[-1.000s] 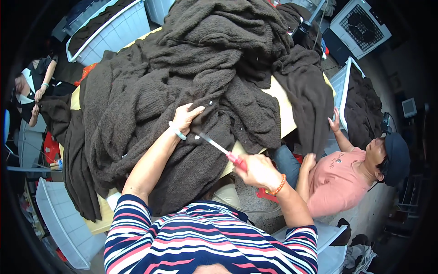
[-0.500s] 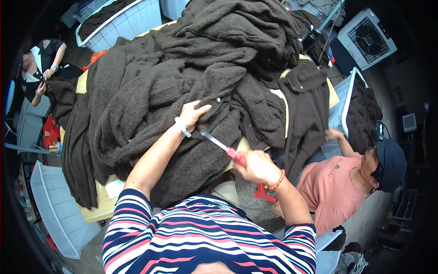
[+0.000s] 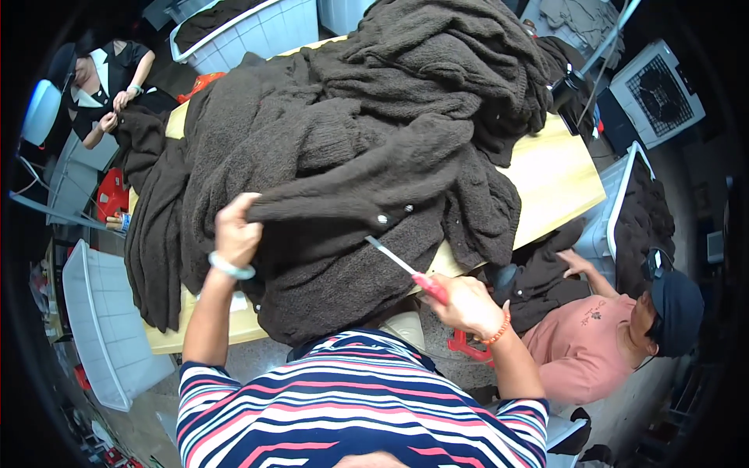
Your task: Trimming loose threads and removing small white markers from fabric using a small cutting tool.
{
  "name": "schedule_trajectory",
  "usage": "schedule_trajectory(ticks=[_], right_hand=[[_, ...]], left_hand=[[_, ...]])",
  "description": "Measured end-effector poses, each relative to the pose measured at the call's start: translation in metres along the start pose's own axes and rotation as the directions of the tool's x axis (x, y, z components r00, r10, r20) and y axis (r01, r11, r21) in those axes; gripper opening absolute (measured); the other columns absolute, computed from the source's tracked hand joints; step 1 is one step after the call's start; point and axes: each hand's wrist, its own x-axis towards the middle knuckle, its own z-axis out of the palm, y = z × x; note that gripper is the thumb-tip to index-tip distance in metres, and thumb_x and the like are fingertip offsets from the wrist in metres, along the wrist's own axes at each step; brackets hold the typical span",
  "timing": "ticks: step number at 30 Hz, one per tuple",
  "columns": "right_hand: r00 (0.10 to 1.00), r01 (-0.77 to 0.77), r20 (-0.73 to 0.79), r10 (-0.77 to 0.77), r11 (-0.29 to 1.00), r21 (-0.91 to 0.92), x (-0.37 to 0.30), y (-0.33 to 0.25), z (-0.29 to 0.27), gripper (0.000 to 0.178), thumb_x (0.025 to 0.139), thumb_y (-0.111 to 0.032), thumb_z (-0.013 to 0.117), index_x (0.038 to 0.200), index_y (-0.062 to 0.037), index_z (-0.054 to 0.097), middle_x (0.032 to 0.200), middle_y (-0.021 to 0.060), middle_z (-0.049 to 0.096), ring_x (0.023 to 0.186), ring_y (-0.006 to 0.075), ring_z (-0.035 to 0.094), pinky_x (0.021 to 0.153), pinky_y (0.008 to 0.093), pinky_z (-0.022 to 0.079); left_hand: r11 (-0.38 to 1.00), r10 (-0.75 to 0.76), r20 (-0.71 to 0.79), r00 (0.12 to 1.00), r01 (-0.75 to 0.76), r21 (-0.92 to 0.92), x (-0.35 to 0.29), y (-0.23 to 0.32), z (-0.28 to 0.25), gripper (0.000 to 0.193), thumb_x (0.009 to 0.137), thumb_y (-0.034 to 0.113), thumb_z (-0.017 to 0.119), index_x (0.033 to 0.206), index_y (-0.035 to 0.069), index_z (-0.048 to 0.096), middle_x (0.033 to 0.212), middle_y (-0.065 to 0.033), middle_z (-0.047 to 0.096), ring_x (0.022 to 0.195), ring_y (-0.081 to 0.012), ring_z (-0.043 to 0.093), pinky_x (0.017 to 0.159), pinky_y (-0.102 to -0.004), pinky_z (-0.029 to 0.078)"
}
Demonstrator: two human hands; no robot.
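Observation:
A big heap of dark brown knitted sweaters (image 3: 367, 117) covers a wooden table (image 3: 558, 179). My left hand (image 3: 236, 232) grips the edge of the top brown sweater (image 3: 351, 199), which has small buttons, and lifts it. My right hand (image 3: 466, 304) holds red-handled scissors (image 3: 406, 269) whose blades point up-left at the sweater's button edge.
A person in a pink shirt and dark cap (image 3: 616, 335) sits at the right with a brown garment. Another person in black (image 3: 105, 78) works at the far left. White plastic crates (image 3: 105, 327) stand at the left, top and right. A fan (image 3: 655, 86) is top right.
My left hand moved left and closed on the sweater's edge, pulling it up. The scissors moved right, with their tip at the button edge. The view shifted over the table.

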Motion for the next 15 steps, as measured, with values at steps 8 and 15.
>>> schedule_trajectory(ticks=[8,15], right_hand=[[0.851,0.514,0.126,-0.51,0.858,0.003,0.051,-0.097,0.022,0.028,0.08,-0.022,0.066,0.103,-0.0056,0.063,0.081,0.0184,0.069,0.082,0.0376,0.069,0.072,0.0481,0.054],[0.541,0.834,-0.129,-0.831,0.55,-0.042,0.11,-0.182,0.08,0.038,0.085,-0.02,0.059,0.118,-0.0035,0.066,0.115,0.0189,0.067,0.113,0.0313,0.062,0.099,0.0409,0.047]], left_hand=[[0.556,0.814,-0.291,0.502,-0.532,0.638,-0.078,0.156,-0.128,0.042,0.095,0.022,0.057,0.126,-0.006,0.055,0.122,-0.0177,0.06,0.111,-0.0271,0.061,0.1,-0.0381,0.047],[0.44,0.896,-0.325,0.302,-0.702,0.56,-0.093,0.222,-0.083,0.049,0.097,0.022,0.06,0.135,-0.006,0.048,0.135,-0.0193,0.056,0.119,-0.029,0.059,0.101,-0.0407,0.047]])
